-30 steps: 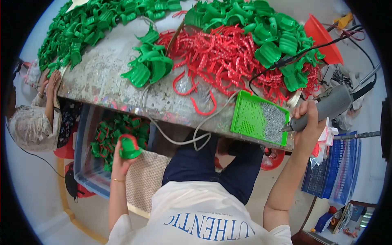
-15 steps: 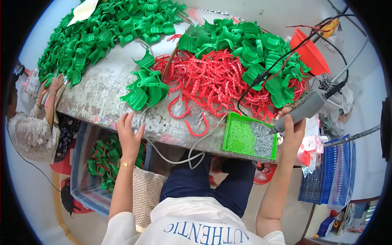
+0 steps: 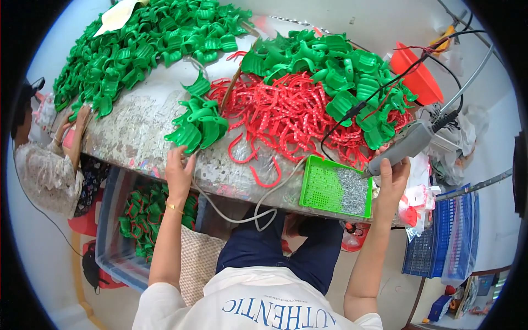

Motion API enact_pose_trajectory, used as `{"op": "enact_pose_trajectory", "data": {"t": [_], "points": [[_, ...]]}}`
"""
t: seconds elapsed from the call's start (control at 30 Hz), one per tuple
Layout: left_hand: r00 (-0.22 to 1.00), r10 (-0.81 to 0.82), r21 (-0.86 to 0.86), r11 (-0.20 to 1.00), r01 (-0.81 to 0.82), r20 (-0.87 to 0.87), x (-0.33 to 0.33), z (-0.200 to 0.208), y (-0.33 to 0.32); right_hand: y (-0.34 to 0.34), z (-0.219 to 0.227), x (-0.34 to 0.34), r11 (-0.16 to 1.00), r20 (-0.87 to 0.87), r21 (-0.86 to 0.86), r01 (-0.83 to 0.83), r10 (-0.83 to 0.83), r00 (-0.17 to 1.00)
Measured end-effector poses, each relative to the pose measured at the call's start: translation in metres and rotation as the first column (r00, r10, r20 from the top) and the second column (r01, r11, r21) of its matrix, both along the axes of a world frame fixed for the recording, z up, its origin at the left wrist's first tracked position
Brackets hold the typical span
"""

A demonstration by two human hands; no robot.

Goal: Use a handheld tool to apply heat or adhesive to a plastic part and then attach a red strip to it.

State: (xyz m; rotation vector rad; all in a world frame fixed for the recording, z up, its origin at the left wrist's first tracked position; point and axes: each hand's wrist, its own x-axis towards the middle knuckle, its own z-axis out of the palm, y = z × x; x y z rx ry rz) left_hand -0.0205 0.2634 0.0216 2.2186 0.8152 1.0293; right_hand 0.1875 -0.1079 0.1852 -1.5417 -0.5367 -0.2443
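My left hand (image 3: 179,171) is at the table's near edge, fingers apart and nothing in them. Its fingertips reach the lower edge of a small cluster of green curved plastic pieces (image 3: 197,125); whether they touch is hard to tell. My right hand (image 3: 392,184) is wrapped round a grey electric screwdriver (image 3: 406,146), whose tip points down to the left over a bright green tray (image 3: 322,187). Small silver screws (image 3: 352,192) fill that tray's right part. Behind it spreads a heap of red curved strips (image 3: 286,107) with pale dots.
Large green heaps (image 3: 132,58) cover the far left and back (image 3: 308,52). An orange-red bowl (image 3: 415,74) leans at the right, near hanging black cables. A grey cord (image 3: 236,220) loops over the front edge. A co-worker (image 3: 47,170) sits at left. Below stands a bin (image 3: 110,236) of red-and-green pieces.
My left hand has moved slightly up and right, closer to the green cluster. The screwdriver stays over the tray in my right hand. The co-worker's head has come further into view.
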Motion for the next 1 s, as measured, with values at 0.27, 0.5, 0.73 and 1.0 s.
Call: {"op": "enact_pose_trajectory", "data": {"t": [0.27,0.5,0.73,1.0], "points": [[0.988,0.08,0.153,0.986,-0.059,-0.135,0.021,-0.011,0.029,0.001,-0.005,0.004,1.0,0.002,-0.015,0.027,-0.027,1.0],[0.978,0.193,-0.437,0.889,-0.14,0.08,0.028,-0.017,0.067,0.002,-0.008,0.005,0.999,0.014,-0.035,0.041,-0.041,0.999],[0.946,0.225,0.046,0.974,-0.22,-0.234,0.031,0.018,0.061,-0.001,-0.015,0.008,0.994,0.011,-0.062,0.092,-0.091,0.996],[0.957,0.01,0.547,0.822,0.157,-0.29,0.036,0.016,0.096,-0.002,-0.008,0.002,0.992,0.013,-0.088,0.095,-0.095,0.995]]}}
